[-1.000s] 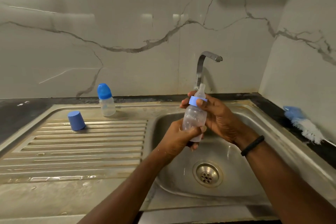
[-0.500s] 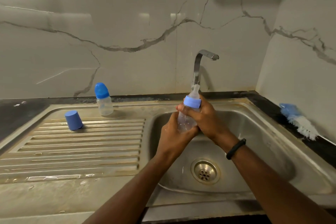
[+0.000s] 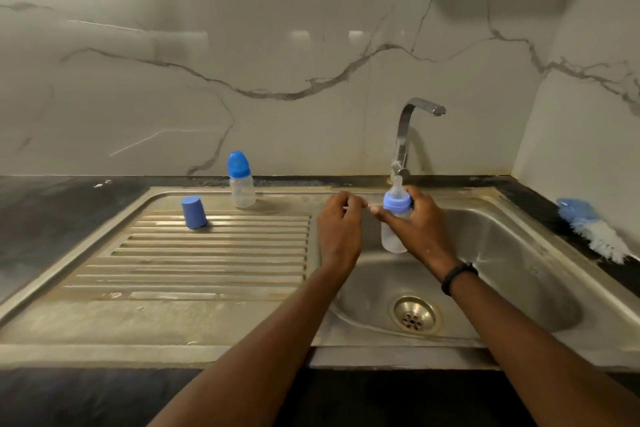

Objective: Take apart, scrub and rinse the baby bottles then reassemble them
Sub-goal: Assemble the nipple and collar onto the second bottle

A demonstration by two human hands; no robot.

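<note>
We are holding the bottle upright over the basin, just in front of the tap, with its blue collar and clear teat on top. Our right hand is wrapping round it from behind, fingers curling about the collar and shoulder, so the clear body is hanging free below the palm. Our left hand is hovering just beside it, off the bottle, fingers loosely curled and gripping nothing that we can make out.

The collar looks seated, so we are judging this bottle to be at its reassembly, and what is wanting is its cap, which is standing mouth-down on the drainer, well apart to the left. To do this well, we are keeping the bottle vertical and steady in the right hand and sending the free left hand for the cap. Wet plastic is likely to be slippery, so a grip on the collar rather than the soft teat is safer. The cap should be going straight down over the teat, without bending it.

The second bottle, capped, is standing at the drainer's back edge. A brush is lying on the dark counter to the right.
</note>
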